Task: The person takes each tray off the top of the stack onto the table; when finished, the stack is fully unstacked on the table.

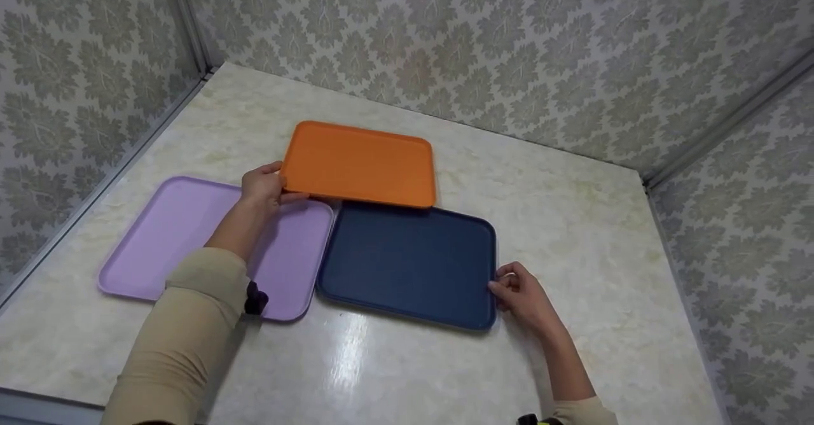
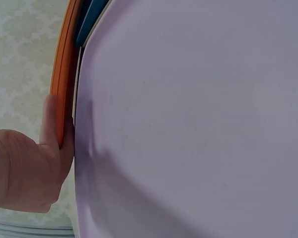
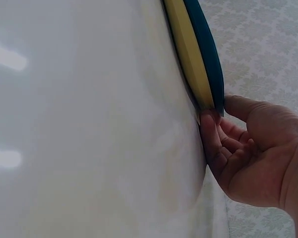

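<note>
My left hand [image 1: 262, 186] grips the left end of an orange tray [image 1: 359, 164], with thumb and fingers on either side of its rim in the left wrist view. The orange tray's front edge overlaps the back of a navy blue tray [image 1: 410, 266]. My right hand [image 1: 524, 294] pinches the blue tray's right edge, thumb at the top and curled fingers below. Seen from the right wrist, a yellow layer [image 3: 188, 54] lies right under the blue rim [image 3: 208, 49]. A lilac tray [image 1: 289, 285] lies on the left, beneath my left forearm.
The trays are on a pale marbled table [image 1: 572, 221], with a glossy reflection near the front. Patterned panels [image 1: 407, 37] rise behind the table and along both sides. A dark strap piece [image 1: 255, 299] shows at my left wrist.
</note>
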`<state>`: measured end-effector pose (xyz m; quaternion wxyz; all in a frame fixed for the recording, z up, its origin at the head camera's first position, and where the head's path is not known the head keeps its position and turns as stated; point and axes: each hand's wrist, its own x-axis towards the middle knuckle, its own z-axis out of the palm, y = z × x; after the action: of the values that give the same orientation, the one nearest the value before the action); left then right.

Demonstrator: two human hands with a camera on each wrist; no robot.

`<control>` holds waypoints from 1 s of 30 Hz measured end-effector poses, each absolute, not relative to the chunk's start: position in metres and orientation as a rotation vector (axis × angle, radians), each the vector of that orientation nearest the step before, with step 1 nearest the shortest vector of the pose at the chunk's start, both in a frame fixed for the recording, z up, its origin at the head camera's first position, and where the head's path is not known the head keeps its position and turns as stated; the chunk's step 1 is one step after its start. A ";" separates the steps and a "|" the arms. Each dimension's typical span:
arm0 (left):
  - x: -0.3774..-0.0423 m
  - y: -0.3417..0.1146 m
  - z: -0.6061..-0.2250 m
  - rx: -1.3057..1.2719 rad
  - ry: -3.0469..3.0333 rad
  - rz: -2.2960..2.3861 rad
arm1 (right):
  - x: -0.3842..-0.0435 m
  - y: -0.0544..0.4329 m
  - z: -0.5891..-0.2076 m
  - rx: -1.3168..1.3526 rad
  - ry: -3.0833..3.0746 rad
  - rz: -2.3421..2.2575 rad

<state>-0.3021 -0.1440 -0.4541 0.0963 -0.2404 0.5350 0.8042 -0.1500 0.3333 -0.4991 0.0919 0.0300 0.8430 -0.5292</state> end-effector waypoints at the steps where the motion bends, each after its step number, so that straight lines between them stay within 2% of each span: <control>1: -0.304 -0.145 -0.454 -0.720 1.579 2.391 | -0.150 0.333 -0.499 0.096 2.497 -1.581; 21: -0.322 -0.151 -0.455 -0.863 1.363 2.574 | -0.150 0.331 -0.500 0.137 2.523 -1.526; 30: -0.322 -0.149 -0.453 -0.813 1.699 2.353 | -0.151 0.332 -0.500 0.162 2.526 -1.499</control>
<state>-0.3224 -0.1487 -0.4527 0.0637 -0.2691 0.5625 0.7792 -0.1509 0.3316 -0.4997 0.0998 0.0549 0.8545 -0.5069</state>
